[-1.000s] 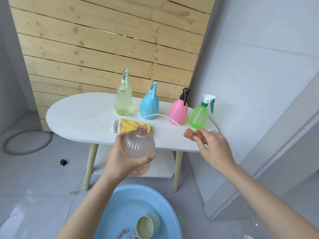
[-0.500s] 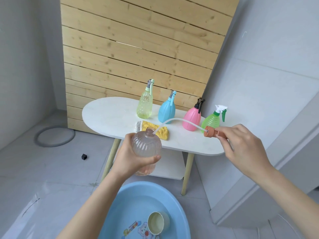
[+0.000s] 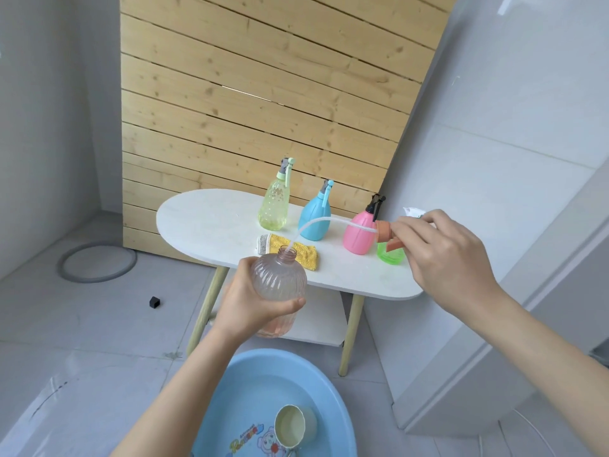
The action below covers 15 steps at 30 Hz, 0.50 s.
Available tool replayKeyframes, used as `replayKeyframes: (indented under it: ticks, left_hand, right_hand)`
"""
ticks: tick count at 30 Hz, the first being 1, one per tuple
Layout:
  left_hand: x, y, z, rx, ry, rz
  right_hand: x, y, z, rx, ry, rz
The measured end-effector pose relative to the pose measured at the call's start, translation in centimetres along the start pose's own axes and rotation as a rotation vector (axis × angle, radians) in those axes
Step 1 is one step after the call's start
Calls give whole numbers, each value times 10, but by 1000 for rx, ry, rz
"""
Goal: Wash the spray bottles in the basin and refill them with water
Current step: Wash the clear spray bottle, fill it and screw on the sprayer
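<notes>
My left hand [image 3: 250,301] grips a clear pinkish ribbed bottle [image 3: 280,285], uncapped and upright above the basin. My right hand [image 3: 441,249] pinches its orange spray head [image 3: 385,234], whose white dip tube [image 3: 326,221] arcs left with its tip in the bottle's neck. On the white oval table [image 3: 211,222] stand a yellow-green bottle [image 3: 274,209], a blue bottle [image 3: 314,217], a pink bottle [image 3: 359,234] and a green bottle [image 3: 390,255], the last partly hidden by my right hand. A blue basin [image 3: 244,387] sits on the floor below.
A yellow cloth [image 3: 304,253] lies on the table beside the bottles. A pale cup [image 3: 291,425] lies inside the basin. The table has a lower shelf [image 3: 316,328]. A grey ring [image 3: 97,262] and a small black object [image 3: 155,301] lie on the tiled floor at left.
My right hand lifted the orange spray head from the table and swung its tube over so the tip now sits in the bottle's neck. The view shifted left.
</notes>
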<state>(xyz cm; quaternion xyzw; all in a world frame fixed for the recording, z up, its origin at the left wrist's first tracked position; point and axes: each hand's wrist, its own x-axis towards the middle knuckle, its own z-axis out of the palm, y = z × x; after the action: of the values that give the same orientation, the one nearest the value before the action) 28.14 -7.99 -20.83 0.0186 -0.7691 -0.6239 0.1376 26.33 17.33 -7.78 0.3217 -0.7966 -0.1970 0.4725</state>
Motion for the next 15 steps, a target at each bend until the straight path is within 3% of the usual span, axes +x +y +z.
replayKeyframes:
  ticks: [9, 15]
  left_hand:
    - [-3, 5, 7, -21, -8, 14]
    - [-8, 13, 10, 38, -32, 48]
  right_hand:
    - [41, -12, -14, 348, 0, -127]
    - [67, -23, -9, 750, -179, 136]
